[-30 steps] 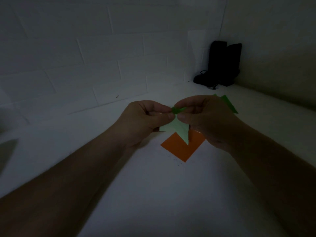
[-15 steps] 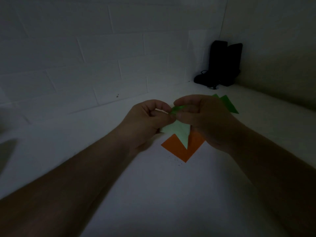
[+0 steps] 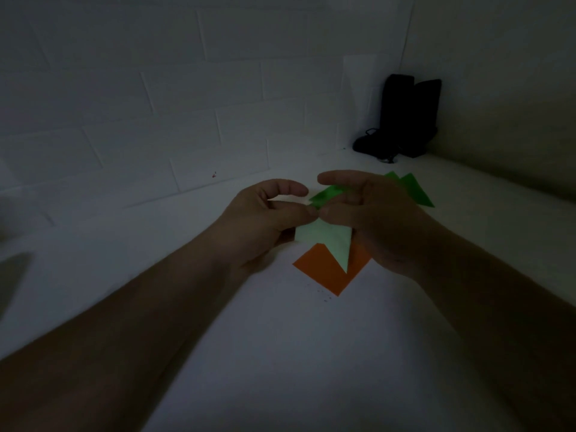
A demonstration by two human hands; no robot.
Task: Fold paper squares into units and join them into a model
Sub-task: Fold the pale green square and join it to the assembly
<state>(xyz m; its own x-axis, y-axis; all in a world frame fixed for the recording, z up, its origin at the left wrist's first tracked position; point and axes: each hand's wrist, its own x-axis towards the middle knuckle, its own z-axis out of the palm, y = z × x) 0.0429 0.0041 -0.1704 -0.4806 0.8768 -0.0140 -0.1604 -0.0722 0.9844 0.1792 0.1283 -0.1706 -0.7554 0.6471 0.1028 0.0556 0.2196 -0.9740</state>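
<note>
From my feed the light was very low, and both bare forearms reached in over the white tabletop (image 3: pixel 280 353). The left hand (image 3: pixel 261 219) was curled, thumb and fingertips pinching the near edge of the green paper (image 3: pixel 330 241), its index finger arched above without quite touching. The right hand (image 3: pixel 374 219) met it thumb to thumb, its fingers curled round the same green paper, pinching the darker folded flap at the top. That paper was held up off the surface between the two hands, over the middle of the tabletop; its pale underside hung down to a point.

Directly beneath that point lay an orange paper (image 3: pixel 324 269), flat on the tabletop, one corner aimed back at me, partly hidden by the green piece and the right hand. Behind the right hand, towards the far right corner, more green paper points (image 3: pixel 414 191) stuck out; I could not tell whether they lay loose or belonged to the held piece.

In the far right corner, against the brick wall (image 3: pixel 156 104), stood a black object (image 3: pixel 405 116) with a cord at its foot.
</note>
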